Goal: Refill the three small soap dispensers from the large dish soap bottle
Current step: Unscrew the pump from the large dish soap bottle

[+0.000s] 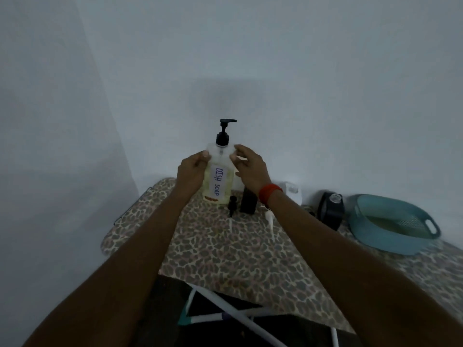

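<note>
Fingers of left hand (193,169) wrap the left shoulder of the bottle (217,181), thumb laid on its front: a holding grip. Right hand (250,169) has its fingers narrowly curled at the bottle's right shoulder. Edge is blurred, so cannot tell whether they grip or only touch. Red band (270,192) on the right wrist.

Near to far:
- Board (225,259), leopard-print cover, carries everything.
- White pump (270,219) lies loose on the cover. Black pump (232,202) sits just beside the bottle's base.
- Black dispenser (248,200), no pump on it, close to the right of the bottle.
- White dispenser (292,189), partly hidden behind the right wrist.
- Dark dispenser (330,209) further right, neck open; teal basin (390,221) just beside it.
- Bottle at the far end, upright, base apparently on the cover, against the wall (300,71).

Bottle: clear plastic, pale yellow soap up to roughly the shoulder, white label reading DISH SOAP, black pump top (224,132) in place.

Progress (judgement): early. The small dispensers look opened and ready. Fill levels inside them are not readable. The bottle is not yet opened or tilted, so pouring into all three and recapping appear to remain.
</note>
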Available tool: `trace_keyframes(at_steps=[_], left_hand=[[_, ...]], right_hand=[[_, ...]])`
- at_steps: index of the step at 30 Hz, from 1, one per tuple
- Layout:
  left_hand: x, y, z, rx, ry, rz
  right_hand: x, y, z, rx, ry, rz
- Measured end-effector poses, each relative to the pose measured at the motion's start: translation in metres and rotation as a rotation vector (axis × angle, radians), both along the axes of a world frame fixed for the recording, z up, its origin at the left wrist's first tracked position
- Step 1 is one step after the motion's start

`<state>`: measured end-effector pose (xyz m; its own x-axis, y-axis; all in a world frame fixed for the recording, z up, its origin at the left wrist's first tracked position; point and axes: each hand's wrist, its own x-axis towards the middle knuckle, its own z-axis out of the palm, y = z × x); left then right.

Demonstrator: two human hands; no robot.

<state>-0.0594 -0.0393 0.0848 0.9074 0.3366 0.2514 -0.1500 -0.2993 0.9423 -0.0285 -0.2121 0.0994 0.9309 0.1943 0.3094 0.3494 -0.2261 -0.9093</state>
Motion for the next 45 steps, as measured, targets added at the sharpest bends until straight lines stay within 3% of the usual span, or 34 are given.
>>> trace_keyframes(at_steps=[3, 10, 20, 27, 33, 35, 39, 45], left_hand=[[-0.018, -0.033, 0.012, -0.058, 0.006, -0.066], [-0.074, -0.146, -0.012, -0.220, 0.091, -0.336], [-0.101, -0.270, -0.099, -0.147, 0.221, -0.608], [-0.097, -0.287, -0.114, -0.023, 0.155, -0.597], [-0.117, -0.288, -0.146, 0.107, 0.128, -0.680], [-0.119, -0.287, -0.156, 0.047, 0.171, -0.668], [-0.112, -0.282, -0.149, -0.306, 0.365, -0.555], [-0.097, -0.268, -0.121, -0.352, 0.402, -0.594]], right_hand=[[-0.031, -0.041, 0.015, 0.030, -0.033, -0.036], [-0.105, -0.169, 0.002, 0.081, 0.084, -0.107], [-0.167, -0.298, -0.074, 0.015, 0.228, -0.240], [-0.163, -0.315, -0.089, 0.040, 0.198, -0.248], [-0.153, -0.308, -0.091, -0.168, 0.144, -0.179], [-0.150, -0.307, -0.091, -0.169, 0.133, -0.192], [-0.148, -0.303, -0.085, -0.186, 0.093, -0.215], [-0.157, -0.298, -0.045, -0.103, 0.041, -0.104]])
